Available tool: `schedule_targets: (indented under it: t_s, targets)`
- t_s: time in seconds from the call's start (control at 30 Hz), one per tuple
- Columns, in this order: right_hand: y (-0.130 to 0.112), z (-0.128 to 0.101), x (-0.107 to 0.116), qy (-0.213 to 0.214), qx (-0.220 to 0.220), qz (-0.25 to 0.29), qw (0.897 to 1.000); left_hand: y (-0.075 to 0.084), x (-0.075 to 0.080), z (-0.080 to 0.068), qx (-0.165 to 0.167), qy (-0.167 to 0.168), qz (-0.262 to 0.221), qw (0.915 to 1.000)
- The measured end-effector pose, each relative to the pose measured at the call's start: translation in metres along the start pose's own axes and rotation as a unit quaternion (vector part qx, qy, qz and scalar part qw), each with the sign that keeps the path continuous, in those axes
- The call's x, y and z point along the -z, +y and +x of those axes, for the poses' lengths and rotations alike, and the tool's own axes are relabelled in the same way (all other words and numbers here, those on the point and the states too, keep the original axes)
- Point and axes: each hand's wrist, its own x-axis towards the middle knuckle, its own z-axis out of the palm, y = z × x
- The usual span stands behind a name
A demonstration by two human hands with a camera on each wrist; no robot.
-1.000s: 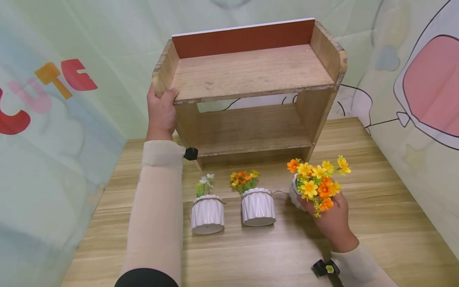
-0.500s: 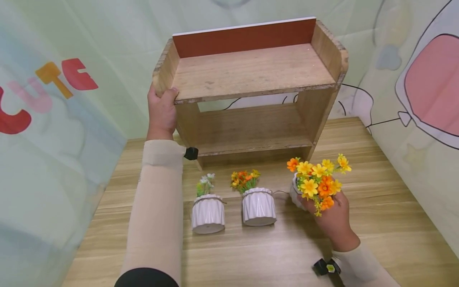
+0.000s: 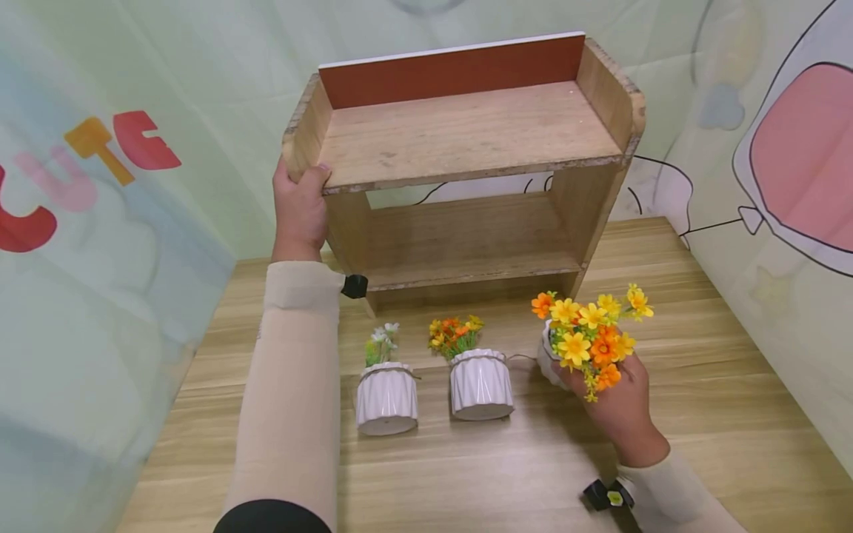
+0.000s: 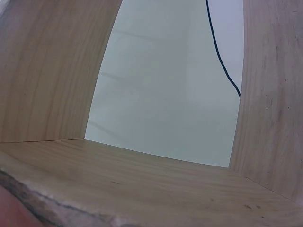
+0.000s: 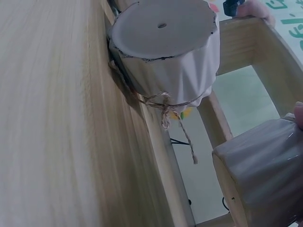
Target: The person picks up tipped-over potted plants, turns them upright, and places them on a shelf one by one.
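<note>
In the head view my left hand [image 3: 301,211] grips the left side panel of a wooden shelf [image 3: 466,133], thumb over the top board's front corner. My right hand [image 3: 616,407] holds a white ribbed flowerpot [image 3: 548,359] with yellow and orange artificial flowers [image 3: 593,333], which hide part of the fingers. The right wrist view shows that held pot [image 5: 265,170] with a fingertip at its edge. Two more white pots lie on their sides: one with white flowers [image 3: 386,400], one with small orange flowers [image 3: 481,385]. Twine is tied round both.
The two-tier shelf stands on a wood-grain table [image 3: 426,474], its reddish back strip [image 3: 460,70] along the top. A printed cloth backdrop [image 3: 186,66] hangs behind and at both sides. In the left wrist view the shelf's inner boards [image 4: 142,179] frame a pale opening.
</note>
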Motion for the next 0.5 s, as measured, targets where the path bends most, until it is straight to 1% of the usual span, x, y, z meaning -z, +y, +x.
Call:
schedule_targets:
  t_s: [0.13,0.37,0.43,0.5]
  targets:
    - [-0.0017,-0.0004,0.0003,-0.002,-0.007,-0.005,1.0,0.0001,-0.0002,-0.0002,-0.005,0.0,-0.001,1.0]
    - [-0.0045,0.0018,0.0005,0.0,0.018,-0.006,1.0,0.0014,0.0004,-0.001,0.003,0.0,0.009,1.0]
    - [-0.0064,0.0024,0.0008,0.003,0.018,-0.002,1.0,0.0015,0.0003,-0.0011,0.005,-0.001,0.008,1.0]
    - [-0.0084,0.0024,0.0012,0.004,0.006,0.008,1.0,0.0015,0.0002,-0.0011,0.005,-0.001,0.006,1.0]
